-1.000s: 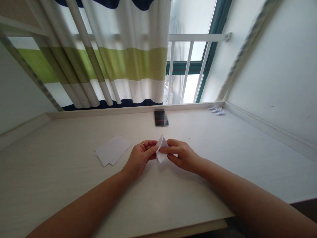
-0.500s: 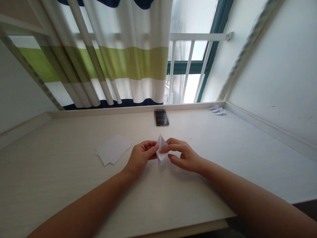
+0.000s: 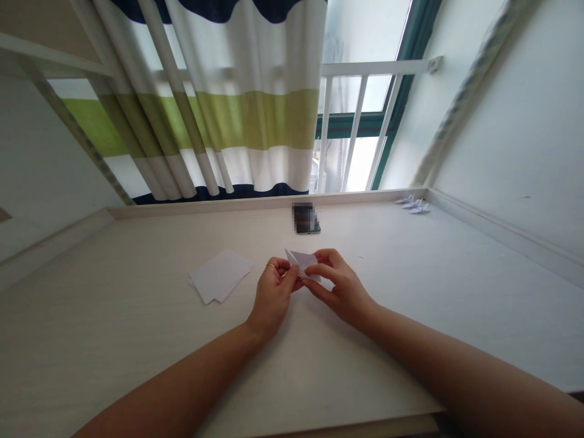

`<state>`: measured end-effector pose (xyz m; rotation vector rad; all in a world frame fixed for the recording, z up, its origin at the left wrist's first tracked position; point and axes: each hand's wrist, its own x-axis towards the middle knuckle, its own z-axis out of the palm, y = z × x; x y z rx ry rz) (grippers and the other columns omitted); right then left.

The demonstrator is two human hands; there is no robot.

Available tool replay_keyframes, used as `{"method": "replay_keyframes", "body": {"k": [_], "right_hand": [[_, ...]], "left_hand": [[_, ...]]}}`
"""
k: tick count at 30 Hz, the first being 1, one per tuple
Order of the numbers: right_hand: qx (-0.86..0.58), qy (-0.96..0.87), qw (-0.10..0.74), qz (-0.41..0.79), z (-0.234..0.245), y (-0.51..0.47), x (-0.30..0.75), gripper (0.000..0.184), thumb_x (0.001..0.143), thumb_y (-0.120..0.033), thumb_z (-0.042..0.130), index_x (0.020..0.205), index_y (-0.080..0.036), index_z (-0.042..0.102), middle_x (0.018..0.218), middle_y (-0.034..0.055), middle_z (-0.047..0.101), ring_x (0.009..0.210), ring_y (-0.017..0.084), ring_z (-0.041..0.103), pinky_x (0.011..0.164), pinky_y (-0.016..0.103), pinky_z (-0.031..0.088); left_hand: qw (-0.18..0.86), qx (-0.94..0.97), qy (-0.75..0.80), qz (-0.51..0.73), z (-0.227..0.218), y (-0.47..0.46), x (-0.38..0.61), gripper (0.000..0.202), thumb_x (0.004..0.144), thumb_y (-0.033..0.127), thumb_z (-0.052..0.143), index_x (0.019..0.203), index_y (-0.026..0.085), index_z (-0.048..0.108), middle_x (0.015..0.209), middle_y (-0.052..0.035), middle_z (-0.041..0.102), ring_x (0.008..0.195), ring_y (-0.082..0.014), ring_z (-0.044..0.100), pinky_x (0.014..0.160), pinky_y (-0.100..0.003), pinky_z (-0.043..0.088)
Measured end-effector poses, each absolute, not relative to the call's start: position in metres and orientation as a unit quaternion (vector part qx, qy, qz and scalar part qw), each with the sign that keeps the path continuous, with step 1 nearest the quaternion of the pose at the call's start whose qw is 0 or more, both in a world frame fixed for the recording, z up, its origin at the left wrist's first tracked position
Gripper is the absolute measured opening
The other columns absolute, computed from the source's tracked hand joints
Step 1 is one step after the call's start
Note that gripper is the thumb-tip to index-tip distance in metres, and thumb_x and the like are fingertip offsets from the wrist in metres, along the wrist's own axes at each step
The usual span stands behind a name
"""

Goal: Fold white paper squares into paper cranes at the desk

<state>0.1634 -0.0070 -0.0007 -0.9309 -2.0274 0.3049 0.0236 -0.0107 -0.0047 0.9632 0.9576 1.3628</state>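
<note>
Bright daylight from window, slightly blown out. Soft faint shadows under hands on worktop. Wide-angle bending at edges. Phone pixelated. Otherwise sharp.

- No text, label, brand, number or sign can be read anywhere.
- The folded paper between the hands is plain white, with no print.
- The loose sheets on the worktop are blank too.
- The small dark object near the far edge is blurred out, so any marking on it cannot be made out.
</note>
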Motion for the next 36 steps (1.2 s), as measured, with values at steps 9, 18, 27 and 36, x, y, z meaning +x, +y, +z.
{"method": "replay_keyframes", "body": {"k": [9,18,27,36], "right_hand": [[-0.381,-0.786,0.448,0.188,0.006,-0.007,0.164,0.008,0.074,-0.020,0.056,0.072,-0.019,0.063,0.089,0.0057,0.053,0.081,0.015,0.054,0.067,0.027,0.047],[-0.397,-0.761,0.479,0.184,0.005,-0.006,0.164,0.007,0.071,-0.019,0.059,0.069,-0.018,0.052,0.083,0.0034,0.050,0.077,0.015,0.051,0.070,0.030,0.044],[-0.451,-0.734,0.467,0.201,0.010,-0.008,0.165,0.014,0.071,-0.021,0.057,0.064,-0.018,0.045,0.071,0.0005,0.047,0.064,0.011,0.045,0.052,0.022,0.037],[-0.470,-0.702,0.441,0.302,0.004,-0.004,0.166,0.016,0.072,-0.030,0.057,0.064,-0.017,0.051,0.060,-0.0011,0.054,0.057,0.011,0.049,0.053,0.024,0.040]], "left_hand": [[0.607,0.407,0.362,0.579,0.002,-0.016,0.023,0.030,0.065,0.020,0.065,0.084,0.017,0.042,0.080,0.0003,0.060,0.075,-0.0115,0.060,0.077,-0.034,0.049],[0.585,0.414,0.399,0.572,-0.001,-0.013,0.022,0.035,0.059,0.022,0.070,0.087,0.015,0.050,0.085,-0.0021,0.060,0.071,-0.0122,0.060,0.072,-0.031,0.050],[0.569,0.400,0.405,0.593,0.002,-0.013,0.021,0.030,0.058,0.023,0.071,0.080,0.013,0.052,0.073,0.0007,0.061,0.066,-0.0109,0.060,0.075,-0.033,0.049],[0.511,0.438,0.447,0.590,-0.002,-0.012,0.019,0.031,0.058,0.030,0.070,0.079,0.015,0.054,0.070,0.0005,0.061,0.065,-0.0128,0.060,0.070,-0.030,0.048]]}}
